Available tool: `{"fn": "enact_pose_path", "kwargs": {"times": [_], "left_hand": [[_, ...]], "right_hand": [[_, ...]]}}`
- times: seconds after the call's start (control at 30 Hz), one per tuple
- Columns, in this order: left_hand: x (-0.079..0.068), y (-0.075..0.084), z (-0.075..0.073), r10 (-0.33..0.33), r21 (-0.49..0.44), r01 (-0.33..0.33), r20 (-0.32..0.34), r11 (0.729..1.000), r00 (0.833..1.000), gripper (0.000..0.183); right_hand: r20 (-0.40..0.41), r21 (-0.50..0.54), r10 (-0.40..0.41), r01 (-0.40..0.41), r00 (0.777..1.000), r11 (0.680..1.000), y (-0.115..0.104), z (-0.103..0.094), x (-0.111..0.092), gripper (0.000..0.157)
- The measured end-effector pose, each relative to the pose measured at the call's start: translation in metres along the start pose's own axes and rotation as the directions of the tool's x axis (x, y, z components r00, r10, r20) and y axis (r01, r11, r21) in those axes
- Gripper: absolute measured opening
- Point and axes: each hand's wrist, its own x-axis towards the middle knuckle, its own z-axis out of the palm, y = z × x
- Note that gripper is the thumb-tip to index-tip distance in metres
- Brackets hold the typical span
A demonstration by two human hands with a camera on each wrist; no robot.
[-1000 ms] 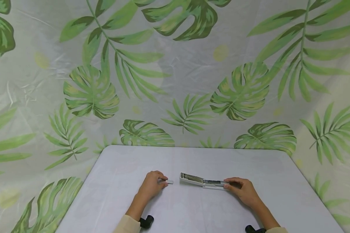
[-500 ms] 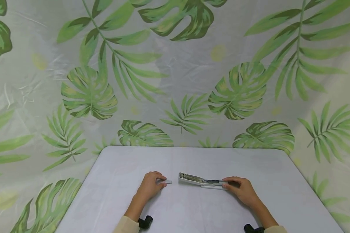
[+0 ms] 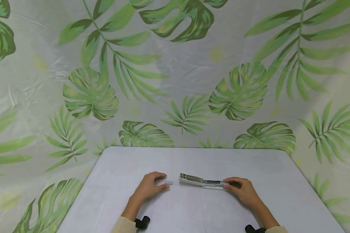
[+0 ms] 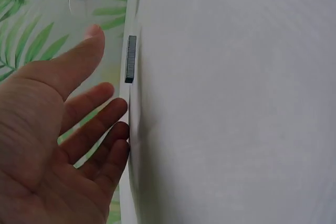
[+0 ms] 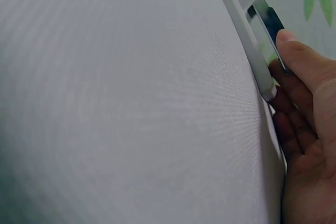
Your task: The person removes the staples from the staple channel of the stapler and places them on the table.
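Observation:
A small grey strip of staples (image 3: pixel 169 182) lies on the white table, left of the stapler. Around its left end the thumb and fingers of my left hand (image 3: pixel 150 185) are spread apart. The left wrist view shows the staple strip (image 4: pixel 130 59) beyond the thumb, apart from the fingers. A white stapler (image 3: pixel 192 180) lies with its top swung back, showing the metal inside. At the stapler's right end my right hand (image 3: pixel 243 191) pinches it between thumb and fingers. In the right wrist view, the thumb presses on the dark part of the stapler (image 5: pixel 273 22).
The white table (image 3: pixel 204 213) has rounded far corners. Behind it hangs a leaf-patterned sheet (image 3: pixel 189 77). Black wrist cameras (image 3: pixel 143 222) sit on both wrists, near beige sleeves.
My left thumb and fingers have parted and let go of the staple strip, which stays on the table. The right hand and the stapler have hardly moved.

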Motion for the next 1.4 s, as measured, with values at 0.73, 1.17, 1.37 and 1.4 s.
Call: {"fn": "enact_pose_path", "kwargs": {"times": [0.73, 1.17, 1.37, 1.4], "left_hand": [[0.030, 0.052, 0.011, 0.156, -0.053, -0.164, -0.133, 0.985, 0.979, 0.038], [0.041, 0.081, 0.039, 0.190, -0.049, -0.195, -0.086, 0.980, 0.978, 0.036], [0.047, 0.092, 0.050, 0.234, -0.049, -0.239, -0.097, 0.970, 0.967, 0.035], [0.047, 0.094, 0.051, 0.239, -0.053, -0.245, -0.096, 0.968, 0.966, 0.035]], "right_hand": [[0.008, -0.002, 0.024, -0.024, 1.000, 1.000, -0.001, -0.001, 0.001, 0.023], [0.025, 0.011, 0.044, -0.044, 0.999, 0.999, 0.000, 0.001, 0.001, 0.023], [0.018, 0.007, 0.037, -0.037, 0.999, 0.999, -0.001, 0.000, 0.001, 0.022], [0.018, 0.009, 0.036, -0.036, 0.999, 0.999, -0.001, 0.000, 0.001, 0.022]]}}
